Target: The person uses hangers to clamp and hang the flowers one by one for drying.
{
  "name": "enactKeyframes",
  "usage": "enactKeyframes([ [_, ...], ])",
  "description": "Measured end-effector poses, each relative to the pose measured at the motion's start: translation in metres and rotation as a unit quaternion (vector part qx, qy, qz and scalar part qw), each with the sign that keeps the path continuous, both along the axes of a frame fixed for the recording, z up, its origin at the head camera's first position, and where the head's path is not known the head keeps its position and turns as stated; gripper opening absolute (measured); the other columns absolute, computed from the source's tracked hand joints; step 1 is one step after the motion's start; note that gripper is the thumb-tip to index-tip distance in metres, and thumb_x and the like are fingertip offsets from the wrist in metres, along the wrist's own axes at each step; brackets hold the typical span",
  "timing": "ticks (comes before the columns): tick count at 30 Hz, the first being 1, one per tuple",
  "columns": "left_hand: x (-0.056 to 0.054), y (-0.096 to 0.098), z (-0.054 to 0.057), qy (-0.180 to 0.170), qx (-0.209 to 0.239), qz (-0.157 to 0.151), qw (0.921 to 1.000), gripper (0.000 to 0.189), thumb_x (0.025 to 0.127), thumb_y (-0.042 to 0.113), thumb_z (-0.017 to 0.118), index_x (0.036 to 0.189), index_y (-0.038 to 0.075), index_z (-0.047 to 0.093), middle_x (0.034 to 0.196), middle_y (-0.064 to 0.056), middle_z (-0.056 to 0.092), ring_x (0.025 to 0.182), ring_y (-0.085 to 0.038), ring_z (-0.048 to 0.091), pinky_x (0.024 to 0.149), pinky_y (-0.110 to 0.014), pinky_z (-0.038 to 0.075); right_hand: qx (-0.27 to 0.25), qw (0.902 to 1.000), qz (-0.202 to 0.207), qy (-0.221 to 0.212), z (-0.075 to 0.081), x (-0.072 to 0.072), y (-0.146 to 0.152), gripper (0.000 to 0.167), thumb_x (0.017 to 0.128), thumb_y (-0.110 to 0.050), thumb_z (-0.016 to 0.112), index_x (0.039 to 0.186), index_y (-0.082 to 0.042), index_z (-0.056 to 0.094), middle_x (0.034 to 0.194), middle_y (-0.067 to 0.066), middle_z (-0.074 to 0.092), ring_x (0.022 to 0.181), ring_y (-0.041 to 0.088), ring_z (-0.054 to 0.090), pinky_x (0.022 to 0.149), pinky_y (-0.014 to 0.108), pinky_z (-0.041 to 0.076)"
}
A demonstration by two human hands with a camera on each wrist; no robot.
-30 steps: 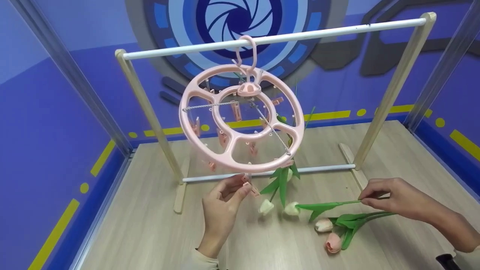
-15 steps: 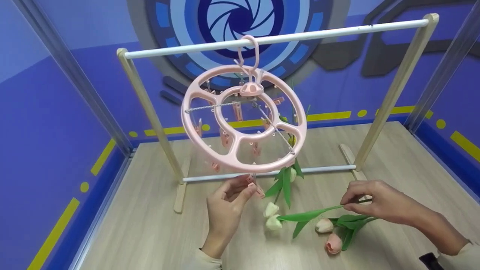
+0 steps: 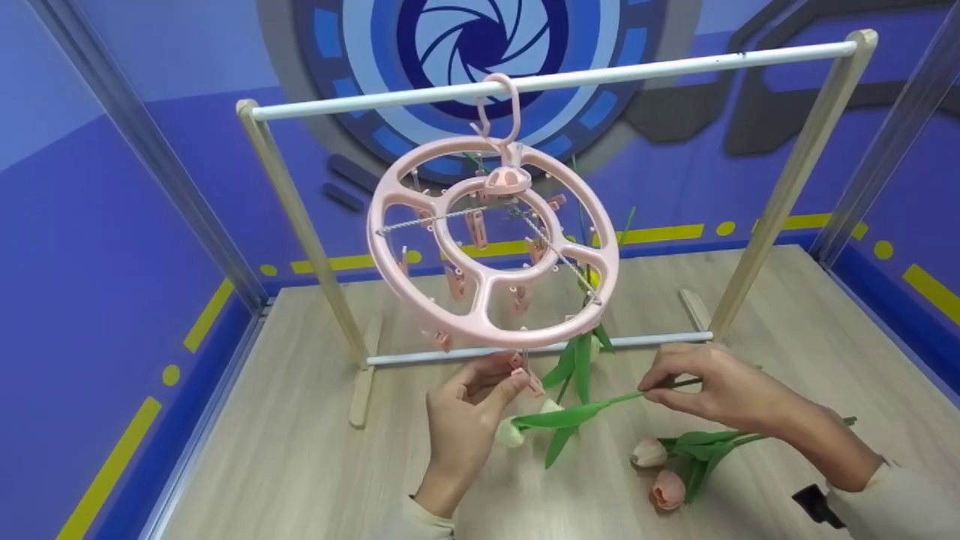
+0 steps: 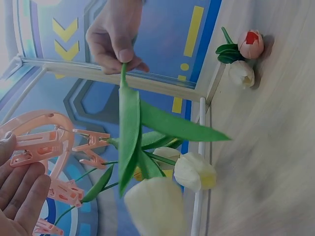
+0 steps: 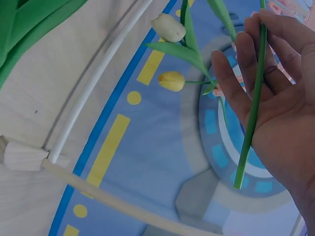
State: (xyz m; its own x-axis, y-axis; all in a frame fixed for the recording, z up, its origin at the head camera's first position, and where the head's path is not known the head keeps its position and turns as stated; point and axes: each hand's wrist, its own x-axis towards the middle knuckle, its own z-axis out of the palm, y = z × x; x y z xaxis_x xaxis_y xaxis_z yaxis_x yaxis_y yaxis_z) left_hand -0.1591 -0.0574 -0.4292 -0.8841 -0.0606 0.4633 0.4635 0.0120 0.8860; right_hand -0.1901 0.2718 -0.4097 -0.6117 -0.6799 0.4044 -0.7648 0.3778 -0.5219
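Note:
My left hand [image 3: 465,427] pinches a pink clothespin [image 3: 529,381] that hangs from the front rim of a round pink clip hanger [image 3: 480,330]. In the left wrist view the clothespin [image 4: 38,146] sits between thumb and fingers. My right hand [image 3: 712,382] holds a white artificial tulip [image 3: 511,433] by its green stem [image 5: 253,113], bloom pointing left and leaves hanging. The tulip lies below the clothespin in the head view, apart from the hanger. Other tulips hang upside down from the hanger, among them a white one [image 5: 168,27] and a yellow one [image 5: 172,81].
The hanger hooks over the white top bar [image 3: 652,71] of a wooden-legged rack. Its lower bar [image 3: 660,340] runs just above the table [image 3: 300,465]. A pale tulip [image 3: 649,453] and a pink tulip [image 3: 667,490] lie at the right front. Patterned blue walls surround the table.
My right hand has moved left with the white tulip, bringing its bloom below my left hand's clothespin. My left hand keeps its pinch and has shifted slightly right with the hanger.

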Motion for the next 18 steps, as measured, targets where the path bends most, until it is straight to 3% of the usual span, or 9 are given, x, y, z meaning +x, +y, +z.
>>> enactKeyframes([
  [9,-0.001,0.005,0.001,0.028,-0.008,-0.017,0.9994,0.024,0.089,0.009,0.087,0.110,0.002,0.078,0.102,-0.004,0.079,0.091,-0.022,0.077,0.083,-0.040,0.065,0.001,0.9995,0.009,0.031,0.011,-0.007,-0.024,0.021,0.096,-0.004,0.078,0.108,-0.021,0.078,0.101,-0.007,0.072,0.088,0.007,0.069,0.074,0.025,0.062],
  [18,0.000,0.010,0.004,0.015,0.006,-0.026,0.9995,0.024,0.090,0.007,0.086,0.111,0.000,0.078,0.102,-0.005,0.079,0.091,-0.024,0.077,0.083,-0.037,0.065,-0.005,0.9977,0.025,0.063,0.021,-0.009,-0.045,0.014,0.097,-0.004,0.079,0.107,-0.015,0.079,0.100,-0.002,0.073,0.087,0.009,0.069,0.073,0.022,0.061],
])
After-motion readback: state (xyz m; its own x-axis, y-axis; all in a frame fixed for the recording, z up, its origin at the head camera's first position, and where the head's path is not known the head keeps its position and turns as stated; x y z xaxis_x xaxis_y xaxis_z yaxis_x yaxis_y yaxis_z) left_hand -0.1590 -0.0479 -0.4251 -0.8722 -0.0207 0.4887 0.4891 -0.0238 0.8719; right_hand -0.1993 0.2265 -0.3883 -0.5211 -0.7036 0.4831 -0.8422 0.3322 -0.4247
